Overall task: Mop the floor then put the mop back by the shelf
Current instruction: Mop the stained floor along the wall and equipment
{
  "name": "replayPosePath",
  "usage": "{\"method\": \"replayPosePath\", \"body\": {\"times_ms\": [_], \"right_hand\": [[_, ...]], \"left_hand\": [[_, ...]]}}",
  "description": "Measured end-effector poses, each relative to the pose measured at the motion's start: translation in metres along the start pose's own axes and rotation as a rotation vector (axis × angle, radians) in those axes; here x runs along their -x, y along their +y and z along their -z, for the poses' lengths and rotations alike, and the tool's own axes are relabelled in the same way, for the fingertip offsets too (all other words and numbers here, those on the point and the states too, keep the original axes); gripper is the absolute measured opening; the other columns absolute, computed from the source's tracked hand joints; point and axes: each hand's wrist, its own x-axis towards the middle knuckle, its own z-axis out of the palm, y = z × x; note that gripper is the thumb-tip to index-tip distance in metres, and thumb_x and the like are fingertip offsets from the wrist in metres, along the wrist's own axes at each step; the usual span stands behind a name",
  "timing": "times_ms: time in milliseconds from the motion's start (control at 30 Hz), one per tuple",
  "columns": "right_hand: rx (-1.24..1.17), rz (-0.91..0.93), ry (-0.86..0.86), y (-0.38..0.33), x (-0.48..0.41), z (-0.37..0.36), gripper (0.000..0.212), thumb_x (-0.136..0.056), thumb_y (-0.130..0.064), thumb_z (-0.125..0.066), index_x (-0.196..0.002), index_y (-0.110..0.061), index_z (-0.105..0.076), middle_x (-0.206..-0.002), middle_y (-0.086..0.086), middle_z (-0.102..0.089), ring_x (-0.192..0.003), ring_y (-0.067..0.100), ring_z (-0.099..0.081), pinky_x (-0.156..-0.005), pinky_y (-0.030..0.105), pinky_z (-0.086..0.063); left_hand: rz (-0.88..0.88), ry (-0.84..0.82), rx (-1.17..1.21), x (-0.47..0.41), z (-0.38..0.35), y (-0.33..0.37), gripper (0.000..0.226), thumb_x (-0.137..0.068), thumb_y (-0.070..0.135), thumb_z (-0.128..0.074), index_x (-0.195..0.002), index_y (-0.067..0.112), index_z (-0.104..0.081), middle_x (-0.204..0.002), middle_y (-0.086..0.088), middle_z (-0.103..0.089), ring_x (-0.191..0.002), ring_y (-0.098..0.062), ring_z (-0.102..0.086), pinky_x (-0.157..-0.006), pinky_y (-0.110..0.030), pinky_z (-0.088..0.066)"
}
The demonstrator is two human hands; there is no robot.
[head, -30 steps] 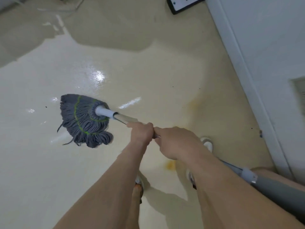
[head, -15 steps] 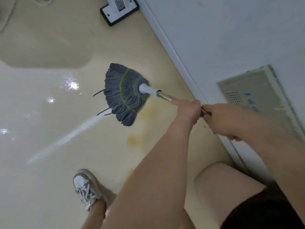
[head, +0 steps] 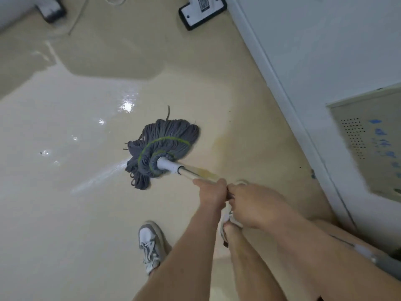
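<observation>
One mop, grey strings with two green bands, lies splayed on the wet floor; I see two hands on its handle, left hand ahead of right hand, each grip wrapped round it; two white shoes.

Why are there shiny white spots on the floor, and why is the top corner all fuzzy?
Head view: the white spots are light glaring off the glossy floor; a broad shadow darkens the floor near the top; the dark object in the top-left corner is blurred.
</observation>
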Motion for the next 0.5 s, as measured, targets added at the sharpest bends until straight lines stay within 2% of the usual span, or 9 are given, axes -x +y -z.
{"method": "replayPosePath", "body": {"times_ms": [33, 100, 167, 267, 367, 500], "right_hand": [[0.013, 0.025, -0.014, -0.023, -0.004, -0.013, 0.024, -0.092, -0.024, -0.046, -0.115, -0.027, -0.055, -0.104, 0.003, -0.063, -0.099, 0.027, -0.062, -0.068, 0.033, -0.041], [0.06, 0.072, -0.043, -0.072, -0.014, -0.039, 0.027, -0.094, -0.025, -0.044, -0.119, -0.025, -0.054, -0.111, 0.006, -0.065, -0.102, 0.028, -0.062, -0.069, 0.033, -0.039], [0.113, 0.098, -0.075, -0.123, -0.022, -0.062, 0.03, -0.096, -0.025, -0.044, -0.125, -0.024, -0.054, -0.118, 0.007, -0.063, -0.106, 0.029, -0.061, -0.07, 0.033, -0.038], [0.183, 0.144, -0.105, -0.203, -0.03, -0.099, 0.033, -0.097, -0.024, -0.043, -0.128, -0.024, -0.053, -0.122, 0.007, -0.061, -0.111, 0.029, -0.06, -0.072, 0.032, -0.035], [0.288, 0.195, -0.138, -0.281, -0.038, -0.137, 0.034, -0.095, -0.02, -0.045, -0.128, -0.023, -0.053, -0.121, 0.006, -0.062, -0.111, 0.028, -0.06, -0.072, 0.031, -0.037], [0.436, 0.252, -0.177, -0.378, -0.048, -0.188, 0.035, -0.094, -0.018, -0.047, -0.128, -0.024, -0.053, -0.123, 0.005, -0.06, -0.113, 0.028, -0.059, -0.073, 0.033, -0.039]], "left_hand": [[0.017, 0.033, 0.016, -0.005, 0.027, -0.009, 0.086, -0.082, 0.016, -0.053, -0.149, 0.005, 0.0, -0.09, -0.017, -0.06, -0.061, -0.023, -0.054, -0.045, -0.023, -0.043], [0.043, 0.086, 0.028, -0.016, 0.082, -0.028, 0.078, -0.089, 0.011, -0.05, -0.15, 0.003, -0.002, -0.075, -0.008, -0.048, -0.055, -0.016, -0.043, -0.046, -0.022, -0.034], [0.059, 0.123, 0.058, -0.024, 0.138, -0.044, 0.066, -0.089, 0.009, -0.049, -0.145, 0.0, -0.014, -0.075, -0.006, -0.046, -0.058, -0.016, -0.044, -0.05, -0.026, -0.036], [0.083, 0.155, 0.113, -0.037, 0.224, -0.07, 0.05, -0.088, 0.009, -0.049, -0.133, -0.002, -0.03, -0.074, -0.007, -0.046, -0.056, -0.016, -0.044, -0.048, -0.024, -0.036], [0.083, 0.19, 0.195, -0.048, 0.306, -0.096, 0.035, -0.088, 0.009, -0.049, -0.119, 0.002, -0.035, -0.069, -0.008, -0.045, -0.05, -0.016, -0.041, -0.043, -0.019, -0.031], [0.106, 0.232, 0.342, -0.061, 0.406, -0.134, 0.009, -0.087, 0.011, -0.049, -0.092, 0.006, -0.044, -0.056, -0.007, -0.049, -0.049, -0.018, -0.04, -0.049, -0.025, -0.029]]}}
